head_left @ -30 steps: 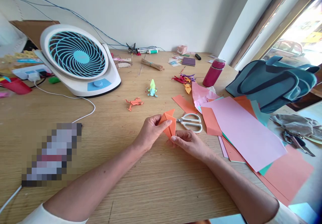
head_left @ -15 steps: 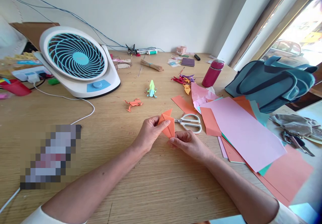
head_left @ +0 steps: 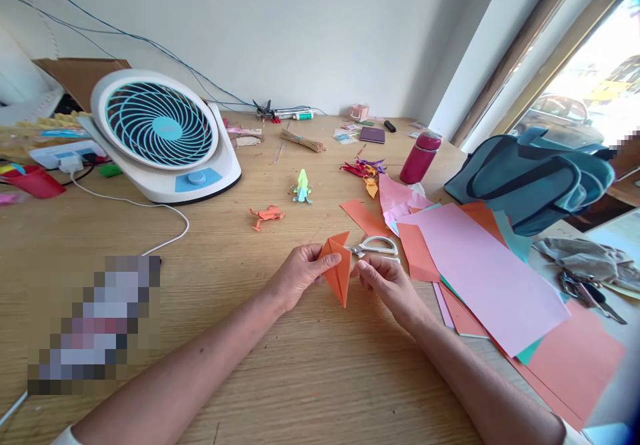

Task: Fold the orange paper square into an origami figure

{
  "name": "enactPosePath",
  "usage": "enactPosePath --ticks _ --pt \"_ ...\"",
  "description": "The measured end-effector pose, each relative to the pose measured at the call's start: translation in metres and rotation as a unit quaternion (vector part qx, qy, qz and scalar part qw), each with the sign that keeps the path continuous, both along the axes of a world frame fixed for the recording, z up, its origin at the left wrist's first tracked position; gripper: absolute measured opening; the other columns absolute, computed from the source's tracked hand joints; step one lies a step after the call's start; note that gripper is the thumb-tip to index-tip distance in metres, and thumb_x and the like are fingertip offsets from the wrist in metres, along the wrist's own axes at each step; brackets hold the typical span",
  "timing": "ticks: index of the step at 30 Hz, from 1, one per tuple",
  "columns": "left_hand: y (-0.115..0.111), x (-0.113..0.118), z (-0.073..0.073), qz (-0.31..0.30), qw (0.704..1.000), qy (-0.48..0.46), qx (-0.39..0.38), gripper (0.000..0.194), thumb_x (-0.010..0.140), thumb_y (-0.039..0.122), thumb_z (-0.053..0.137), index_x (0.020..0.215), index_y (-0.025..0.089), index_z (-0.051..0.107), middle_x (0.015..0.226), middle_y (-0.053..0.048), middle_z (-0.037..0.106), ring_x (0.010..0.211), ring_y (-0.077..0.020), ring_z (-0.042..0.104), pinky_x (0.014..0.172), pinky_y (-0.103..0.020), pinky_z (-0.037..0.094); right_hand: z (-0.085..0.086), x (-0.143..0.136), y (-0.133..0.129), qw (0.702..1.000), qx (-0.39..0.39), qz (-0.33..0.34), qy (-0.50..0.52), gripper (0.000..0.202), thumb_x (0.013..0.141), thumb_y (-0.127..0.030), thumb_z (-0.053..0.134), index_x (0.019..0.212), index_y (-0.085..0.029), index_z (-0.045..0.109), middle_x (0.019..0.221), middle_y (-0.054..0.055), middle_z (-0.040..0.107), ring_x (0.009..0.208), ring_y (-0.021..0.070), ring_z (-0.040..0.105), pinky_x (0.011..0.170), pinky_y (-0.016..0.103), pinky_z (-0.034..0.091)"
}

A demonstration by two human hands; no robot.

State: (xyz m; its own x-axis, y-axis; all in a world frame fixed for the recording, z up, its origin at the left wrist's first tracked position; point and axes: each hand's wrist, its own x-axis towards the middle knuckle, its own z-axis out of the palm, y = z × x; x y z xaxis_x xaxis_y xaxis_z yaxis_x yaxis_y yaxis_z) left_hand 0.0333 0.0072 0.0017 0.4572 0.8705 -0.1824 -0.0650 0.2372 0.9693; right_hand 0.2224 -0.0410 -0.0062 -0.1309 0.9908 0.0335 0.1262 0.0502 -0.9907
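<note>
A folded orange origami paper [head_left: 339, 275] hangs over the table, its narrow tip pointing down and toward me. My left hand [head_left: 306, 275] pinches it from the left, thumb flat across the front face and the other fingers behind. Just off the paper's right edge is my right hand [head_left: 387, 284], thumb and fingers curled in close with nothing visible between them. White-handled scissors [head_left: 379, 245] lie behind that hand, which partly covers them. On the table beyond are an orange origami frog [head_left: 267, 215] and a green-and-blue one [head_left: 302, 188].
A fan [head_left: 167, 132] stands at the left behind a white cable and a blurred-out device [head_left: 97, 325]. On the right lie pink and orange paper sheets [head_left: 490, 278], with a teal bag [head_left: 525, 175] and a red bottle [head_left: 421, 157] behind. Small colourful folded pieces [head_left: 367, 170] lie near the bottle.
My right fingers have left the paper's lower tip and moved up and right beside its edge. The left hand still holds the paper. The view has tilted slightly upward.
</note>
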Motion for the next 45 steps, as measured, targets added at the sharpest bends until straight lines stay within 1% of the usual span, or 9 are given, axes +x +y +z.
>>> enactPosePath --ticks 8,14,18,21,25,28,33,38,45 --pt "-0.008 0.005 -0.003 -0.149 0.989 0.016 -0.006 0.038 0.071 0.049 0.082 0.080 0.014 0.071 0.068 0.002 0.059 0.065 -0.0100 0.051 0.060 -0.021 0.037 0.002 -0.003 0.000 0.993 -0.034 0.000 0.111 0.035 0.085 -0.056 0.067 0.095 -0.022 0.065 0.081 0.000 0.058 0.073 0.0138 0.052 0.069 0.026 0.044" --pt "-0.011 0.007 -0.005 -0.109 0.991 0.076 0.014 0.043 0.074 0.052 0.076 0.090 0.015 0.062 0.071 0.003 0.055 0.057 -0.0088 0.045 0.047 -0.019 0.034 -0.006 -0.005 0.003 0.986 -0.055 0.034 0.151 0.033 0.083 -0.052 0.071 0.086 -0.020 0.068 0.072 -0.001 0.059 0.064 0.0130 0.051 0.068 0.028 0.044" --pt "-0.016 0.010 -0.005 0.005 0.979 0.136 0.149 0.037 0.077 0.041 0.075 0.094 0.018 0.052 0.087 0.000 0.058 0.067 -0.0116 0.055 0.056 -0.023 0.047 -0.005 -0.006 0.005 0.988 -0.047 -0.009 0.149 0.034 0.079 -0.052 0.075 0.079 -0.019 0.067 0.072 0.000 0.062 0.064 0.0127 0.051 0.063 0.026 0.042" --pt "-0.021 0.010 -0.001 0.061 0.914 0.213 0.340 0.028 0.084 0.032 0.070 0.102 0.019 0.053 0.104 -0.006 0.061 0.090 -0.0186 0.062 0.076 -0.032 0.055 -0.006 -0.005 0.006 0.987 -0.041 -0.046 0.152 0.032 0.078 -0.050 0.076 0.079 -0.019 0.068 0.072 -0.001 0.061 0.065 0.0120 0.050 0.062 0.024 0.040" --pt "-0.031 0.010 0.007 0.002 0.790 0.279 0.545 0.031 0.096 0.036 0.056 0.121 0.018 0.056 0.127 -0.012 0.063 0.119 -0.0249 0.059 0.102 -0.042 0.049 -0.010 -0.002 0.008 0.982 -0.044 -0.081 0.163 0.031 0.077 -0.050 0.076 0.083 -0.020 0.070 0.076 0.000 0.064 0.068 0.0133 0.054 0.062 0.025 0.042" --pt "-0.037 0.013 0.003 -0.019 0.698 0.354 0.622 0.058 0.092 0.041 0.062 0.137 0.007 0.047 0.141 -0.021 0.056 0.132 -0.0329 0.052 0.108 -0.048 0.047 -0.012 -0.001 0.009 0.979 -0.051 -0.095 0.174 0.032 0.076 -0.050 0.078 0.086 -0.021 0.071 0.078 0.000 0.066 0.067 0.0130 0.054 0.061 0.024 0.043" --pt "-0.034 0.012 -0.011 0.009 0.601 0.424 0.677 0.047 0.093 0.002 0.045 0.139 0.002 0.045 0.139 -0.021 0.059 0.124 -0.0279 0.061 0.100 -0.040 0.053 -0.012 -0.001 0.009 0.976 -0.062 -0.093 0.187 0.033 0.075 -0.051 0.078 0.084 -0.021 0.071 0.070 -0.002 0.062 0.058 0.0098 0.053 0.058 0.023 0.045" --pt "-0.029 0.008 -0.006 -0.005 0.655 0.372 0.658 0.050 0.096 0.005 0.041 0.145 0.013 0.044 0.137 -0.016 0.061 0.118 -0.0225 0.065 0.095 -0.035 0.056 -0.007 -0.001 0.007 0.976 -0.064 -0.072 0.195 0.037 0.074 -0.055 0.078 0.083 -0.019 0.071 0.075 0.000 0.065 0.063 0.0118 0.059 0.064 0.026 0.051" --pt "-0.020 0.003 0.017 -0.023 0.868 0.245 0.431 0.034 0.102 0.025 0.042 0.127 0.023 0.065 0.112 -0.006 0.074 0.101 -0.0192 0.069 0.091 -0.027 0.051 -0.007 0.000 0.009 0.979 -0.059 -0.076 0.180 0.036 0.077 -0.051 0.077 0.088 -0.018 0.068 0.074 0.002 0.067 0.065 0.0125 0.061 0.064 0.026 0.052"
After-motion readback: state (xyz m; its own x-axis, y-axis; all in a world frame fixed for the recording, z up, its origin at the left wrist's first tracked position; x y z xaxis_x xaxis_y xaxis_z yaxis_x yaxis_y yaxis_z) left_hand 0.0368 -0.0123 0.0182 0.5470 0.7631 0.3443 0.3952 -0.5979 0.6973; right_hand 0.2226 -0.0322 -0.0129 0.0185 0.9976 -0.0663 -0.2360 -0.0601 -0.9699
